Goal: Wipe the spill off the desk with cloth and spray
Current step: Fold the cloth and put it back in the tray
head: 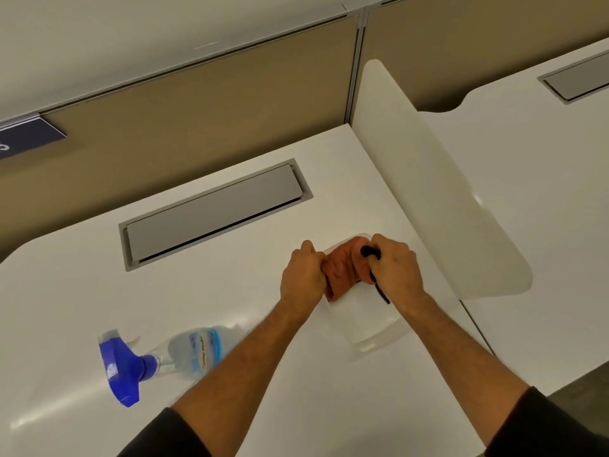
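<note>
An orange cloth (342, 268) is bunched between my two hands above the white desk (230, 291). My left hand (303, 275) grips its left end. My right hand (397, 268) grips its right end, and a black cord or handle pokes out by those fingers. Under the cloth sits a clear plastic container (369, 328), partly hidden by my hands. A clear spray bottle (184, 352) with a blue trigger head lies on its side at the front left, partly behind my left forearm. I cannot make out a spill on the desk.
A grey cable hatch (214, 209) is set into the desk behind the hands. A white divider panel (428, 192) stands at the right edge, with a neighbouring desk beyond. A tan partition wall (197, 110) runs along the back.
</note>
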The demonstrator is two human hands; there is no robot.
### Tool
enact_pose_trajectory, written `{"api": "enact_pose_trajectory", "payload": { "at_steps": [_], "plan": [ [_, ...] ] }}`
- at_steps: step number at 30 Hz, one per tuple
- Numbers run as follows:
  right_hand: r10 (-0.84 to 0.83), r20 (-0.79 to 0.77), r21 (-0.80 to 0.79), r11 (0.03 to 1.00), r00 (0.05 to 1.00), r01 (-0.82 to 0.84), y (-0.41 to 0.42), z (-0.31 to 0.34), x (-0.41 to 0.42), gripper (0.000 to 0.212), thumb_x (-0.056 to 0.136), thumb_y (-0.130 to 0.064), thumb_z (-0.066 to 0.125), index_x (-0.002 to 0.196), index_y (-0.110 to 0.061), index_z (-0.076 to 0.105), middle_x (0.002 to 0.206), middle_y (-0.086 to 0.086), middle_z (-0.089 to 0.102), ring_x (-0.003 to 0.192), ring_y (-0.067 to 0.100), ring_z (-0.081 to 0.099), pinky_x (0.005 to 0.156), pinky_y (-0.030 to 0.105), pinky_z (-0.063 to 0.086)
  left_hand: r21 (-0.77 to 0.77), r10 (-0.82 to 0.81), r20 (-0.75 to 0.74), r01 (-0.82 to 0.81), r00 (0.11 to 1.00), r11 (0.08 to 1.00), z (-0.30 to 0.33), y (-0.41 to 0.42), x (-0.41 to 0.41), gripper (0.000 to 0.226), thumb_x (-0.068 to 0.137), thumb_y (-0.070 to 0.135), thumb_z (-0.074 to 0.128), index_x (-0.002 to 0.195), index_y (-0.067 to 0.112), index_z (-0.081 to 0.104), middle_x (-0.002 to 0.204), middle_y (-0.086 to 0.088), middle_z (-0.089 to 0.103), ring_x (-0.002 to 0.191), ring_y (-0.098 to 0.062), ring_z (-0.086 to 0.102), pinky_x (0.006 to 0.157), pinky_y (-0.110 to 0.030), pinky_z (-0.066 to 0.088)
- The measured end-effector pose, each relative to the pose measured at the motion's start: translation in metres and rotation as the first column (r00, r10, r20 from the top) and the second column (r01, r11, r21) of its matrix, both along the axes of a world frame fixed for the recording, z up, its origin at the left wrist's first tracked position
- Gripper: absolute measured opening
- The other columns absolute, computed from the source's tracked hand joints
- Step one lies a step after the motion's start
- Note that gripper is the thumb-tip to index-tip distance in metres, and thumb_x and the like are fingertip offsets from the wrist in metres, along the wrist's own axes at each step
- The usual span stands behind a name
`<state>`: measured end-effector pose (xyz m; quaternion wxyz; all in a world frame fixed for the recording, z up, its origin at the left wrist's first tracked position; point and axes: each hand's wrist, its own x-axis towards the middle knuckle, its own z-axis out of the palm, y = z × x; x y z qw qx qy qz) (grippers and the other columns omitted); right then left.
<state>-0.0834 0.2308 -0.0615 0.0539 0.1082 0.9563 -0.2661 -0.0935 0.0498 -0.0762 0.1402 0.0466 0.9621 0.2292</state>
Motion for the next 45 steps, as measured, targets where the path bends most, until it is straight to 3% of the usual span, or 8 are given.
{"api": "enact_pose_trajectory", "payload": {
  "at_steps": [3, 7, 11, 22, 26, 30, 37, 45],
  "plan": [
    [0.029, 0.030, -0.027, 0.999, 0.999, -0.028, -0.003, 0.000, 0.004, 0.019, 0.096, -0.004, 0.054, 0.108, -0.003, 0.068, 0.096, 0.019, 0.072, 0.080, 0.034, 0.066, 0.070, 0.041, 0.054, 0.014, -0.020, -0.002, 0.020, 1.000, 1.000, 0.003, -0.003, 0.004, 0.031, 0.099, 0.002, 0.049, 0.114, 0.011, 0.074, 0.107, -0.009, 0.056, 0.095, -0.024, 0.057, 0.078, -0.039, 0.056],
    [0.050, 0.058, -0.053, 0.997, 0.997, -0.047, -0.005, 0.013, 0.014, 0.033, 0.097, -0.013, 0.056, 0.129, -0.010, 0.063, 0.113, 0.018, 0.071, 0.097, 0.035, 0.067, 0.085, 0.046, 0.055, 0.121, 0.040, -0.013, -0.038, 0.999, 0.992, 0.021, -0.017, 0.017, 0.028, 0.099, 0.010, 0.053, 0.119, 0.013, 0.072, 0.116, -0.005, 0.062, 0.107, -0.021, 0.059, 0.086, -0.023, 0.045],
    [0.000, -0.114, -0.079, 0.997, 0.993, -0.009, -0.017, 0.035, 0.032, 0.038, 0.097, -0.023, 0.059, 0.133, -0.014, 0.059, 0.122, 0.012, 0.068, 0.109, 0.031, 0.063, 0.091, 0.046, 0.054, 0.196, 0.052, -0.054, -0.040, 0.997, 0.980, 0.048, -0.045, 0.051, 0.030, 0.098, 0.016, 0.060, 0.127, 0.021, 0.067, 0.128, 0.000, 0.063, 0.117, -0.017, 0.059, 0.095, -0.017, 0.037],
    [0.402, -0.044, -0.402, 0.831, 0.914, -0.385, -0.163, 0.069, 0.096, 0.049, 0.090, -0.023, 0.070, 0.136, -0.026, 0.054, 0.121, -0.003, 0.067, 0.108, 0.014, 0.059, 0.095, 0.033, 0.052, 0.162, 0.245, -0.274, -0.206, 0.930, 0.965, 0.146, -0.175, 0.138, 0.038, 0.097, 0.031, 0.065, 0.134, 0.027, 0.061, 0.144, 0.001, 0.059, 0.134, -0.020, 0.053, 0.104, -0.027, 0.037],
    [0.500, 0.015, -0.433, 0.784, 0.866, -0.445, -0.226, 0.074, 0.109, 0.065, 0.088, -0.029, 0.073, 0.144, -0.032, 0.041, 0.135, -0.005, 0.059, 0.120, 0.015, 0.055, 0.095, 0.029, 0.048, 0.336, 0.414, -0.377, -0.294, 0.829, 0.895, 0.171, -0.237, 0.170, 0.040, 0.100, 0.022, 0.061, 0.139, 0.023, 0.054, 0.145, -0.004, 0.058, 0.129, -0.020, 0.054, 0.105, -0.036, 0.044],
    [0.486, 0.004, -0.586, 0.709, 0.874, -0.392, -0.273, 0.078, 0.119, 0.086, 0.081, -0.026, 0.080, 0.150, -0.032, 0.030, 0.150, -0.002, 0.044, 0.131, 0.017, 0.045, 0.095, 0.033, 0.048, 0.413, 0.556, -0.214, -0.442, 0.803, 0.796, 0.147, -0.273, 0.193, 0.050, 0.098, -0.001, 0.053, 0.145, 0.016, 0.049, 0.149, -0.006, 0.053, 0.132, -0.022, 0.053, 0.109, -0.040, 0.047],
    [0.362, -0.044, -0.621, 0.720, 0.931, -0.310, -0.312, 0.077, 0.133, 0.075, 0.082, -0.022, 0.079, 0.146, -0.021, 0.039, 0.146, 0.004, 0.050, 0.124, 0.019, 0.050, 0.091, 0.031, 0.051, 0.294, 0.373, 0.201, -0.420, 0.905, 0.859, 0.064, -0.275, 0.195, 0.085, 0.088, 0.011, 0.076, 0.157, 0.024, 0.029, 0.163, -0.003, 0.035, 0.145, -0.025, 0.040, 0.115, -0.040, 0.036],
    [0.224, -0.094, -0.562, 0.793, 0.970, -0.237, -0.316, 0.075, 0.145, 0.042, 0.088, -0.020, 0.074, 0.127, -0.015, 0.058, 0.126, 0.006, 0.066, 0.111, 0.019, 0.062, 0.096, 0.034, 0.053, 0.434, 0.397, 0.199, -0.444, 0.896, 0.784, 0.031, -0.259, 0.188, 0.072, 0.091, 0.022, 0.074, 0.154, 0.019, 0.038, 0.153, -0.008, 0.052, 0.136, -0.029, 0.052, 0.115, -0.044, 0.040]
  ]
}}
